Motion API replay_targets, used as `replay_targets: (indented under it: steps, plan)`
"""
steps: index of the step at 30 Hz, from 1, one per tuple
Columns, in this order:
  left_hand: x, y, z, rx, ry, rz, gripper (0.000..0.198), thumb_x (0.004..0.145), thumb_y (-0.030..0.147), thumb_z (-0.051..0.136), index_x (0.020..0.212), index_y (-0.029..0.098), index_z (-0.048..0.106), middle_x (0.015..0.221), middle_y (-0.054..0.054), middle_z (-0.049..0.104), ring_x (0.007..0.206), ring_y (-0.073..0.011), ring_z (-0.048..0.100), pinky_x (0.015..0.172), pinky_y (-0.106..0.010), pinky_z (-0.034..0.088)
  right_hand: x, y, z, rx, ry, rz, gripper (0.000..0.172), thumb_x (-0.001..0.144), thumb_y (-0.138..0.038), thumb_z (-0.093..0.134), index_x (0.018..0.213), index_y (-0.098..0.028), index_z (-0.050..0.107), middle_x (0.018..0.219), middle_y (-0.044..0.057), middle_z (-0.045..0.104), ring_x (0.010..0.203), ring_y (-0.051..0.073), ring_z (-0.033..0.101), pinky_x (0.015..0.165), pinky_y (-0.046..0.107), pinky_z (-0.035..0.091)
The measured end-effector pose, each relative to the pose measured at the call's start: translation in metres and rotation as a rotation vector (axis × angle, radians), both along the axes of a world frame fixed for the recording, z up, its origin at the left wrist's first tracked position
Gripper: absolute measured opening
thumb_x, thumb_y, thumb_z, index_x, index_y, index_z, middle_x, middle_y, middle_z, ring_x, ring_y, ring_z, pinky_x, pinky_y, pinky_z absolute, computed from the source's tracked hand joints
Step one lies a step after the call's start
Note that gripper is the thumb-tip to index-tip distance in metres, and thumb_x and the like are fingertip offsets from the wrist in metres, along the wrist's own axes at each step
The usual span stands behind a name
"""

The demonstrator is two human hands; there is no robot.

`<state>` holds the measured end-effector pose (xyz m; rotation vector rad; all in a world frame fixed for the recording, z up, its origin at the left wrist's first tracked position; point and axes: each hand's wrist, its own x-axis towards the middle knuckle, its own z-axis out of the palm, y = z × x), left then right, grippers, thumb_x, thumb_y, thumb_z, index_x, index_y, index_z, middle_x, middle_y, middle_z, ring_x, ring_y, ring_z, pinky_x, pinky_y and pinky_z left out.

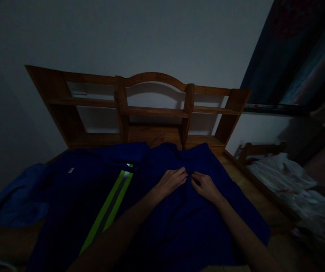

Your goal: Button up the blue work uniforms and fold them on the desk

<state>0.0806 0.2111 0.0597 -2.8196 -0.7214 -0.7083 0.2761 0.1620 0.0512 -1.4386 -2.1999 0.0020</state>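
A dark blue long-sleeved garment [202, 223], like a work jacket, lies spread out in front of me. My left hand [173, 180] is closed in a pinch on its cloth, near the upper middle. Close beside it, with only a small gap between the fingertips, my right hand [206, 186] also pinches the blue cloth. Whatever small detail sits between the fingers is too dark to make out. To the left lies more dark blue clothing [71, 196], with a small white label and a yellow-green and grey reflective stripe [111, 202].
A wooden shelf unit [155, 111] with an arched top stands against the wall behind the clothes. Lighter blue cloth [23, 196] is bunched at the far left. White plastic-like material [287, 181] lies on the right, below a dark window [295, 64].
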Motion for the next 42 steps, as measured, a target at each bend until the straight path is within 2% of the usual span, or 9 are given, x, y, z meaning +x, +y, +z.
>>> replay_targets:
  steps: [3,8,15,23,33,38,42]
  plan:
    - [0.001,0.0,-0.002,-0.039,-0.015,-0.018,0.02,0.093,0.026,0.039,0.103,0.019,0.056,0.093,-0.002,0.054,0.076,-0.0119,0.058,0.064,-0.022,0.044,-0.002,-0.002,0.0,0.013,-0.041,0.022,0.015,0.089,-0.022,0.042,0.082,-0.019,0.055,0.079,0.002,0.056,0.072,0.013,0.056,0.067,0.023,0.04]
    - [0.001,0.002,-0.006,-0.089,-0.067,-0.067,0.02,0.093,0.028,0.039,0.101,0.018,0.054,0.094,-0.003,0.053,0.085,-0.0137,0.056,0.073,-0.024,0.045,-0.004,-0.002,-0.002,0.102,-0.058,-0.007,0.017,0.089,-0.024,0.041,0.094,-0.02,0.057,0.083,0.003,0.058,0.075,0.013,0.057,0.067,0.022,0.04]
    - [-0.001,0.006,-0.008,-0.149,-0.084,-0.06,0.021,0.093,0.03,0.038,0.103,0.02,0.053,0.099,-0.002,0.053,0.084,-0.0117,0.058,0.071,-0.022,0.045,-0.005,-0.002,-0.005,0.118,-0.064,0.02,0.021,0.091,-0.022,0.038,0.101,-0.02,0.056,0.085,0.004,0.059,0.075,0.014,0.058,0.066,0.023,0.041]
    - [0.001,0.001,-0.008,-0.107,-0.094,-0.009,0.023,0.094,0.028,0.037,0.108,0.021,0.054,0.101,-0.003,0.055,0.085,-0.0126,0.06,0.074,-0.023,0.046,-0.006,0.0,-0.008,0.109,-0.068,0.008,0.015,0.089,-0.02,0.04,0.085,-0.019,0.054,0.077,0.002,0.058,0.07,0.013,0.058,0.064,0.024,0.039]
    - [0.004,0.002,-0.011,-0.046,-0.057,0.066,0.022,0.092,0.029,0.04,0.105,0.021,0.057,0.099,-0.003,0.056,0.083,-0.0144,0.058,0.074,-0.027,0.046,-0.004,0.002,-0.008,0.116,-0.026,-0.01,0.018,0.093,-0.028,0.039,0.088,-0.021,0.055,0.081,0.002,0.06,0.074,0.014,0.059,0.066,0.023,0.04]
    - [-0.001,0.003,-0.004,-0.098,-0.071,0.009,0.023,0.093,0.027,0.038,0.103,0.021,0.057,0.096,-0.003,0.056,0.082,-0.0132,0.058,0.074,-0.025,0.045,0.001,0.004,-0.011,0.165,-0.033,-0.116,0.025,0.093,-0.036,0.04,0.078,-0.02,0.053,0.076,0.002,0.059,0.071,0.014,0.059,0.063,0.024,0.039]
    - [-0.006,0.004,-0.002,-0.151,-0.116,-0.051,0.026,0.094,0.027,0.035,0.105,0.021,0.057,0.096,-0.003,0.056,0.083,-0.0121,0.059,0.074,-0.023,0.045,0.0,0.003,-0.01,0.109,-0.019,-0.051,0.024,0.095,-0.033,0.036,0.085,-0.021,0.054,0.081,0.003,0.059,0.074,0.014,0.059,0.066,0.024,0.042]
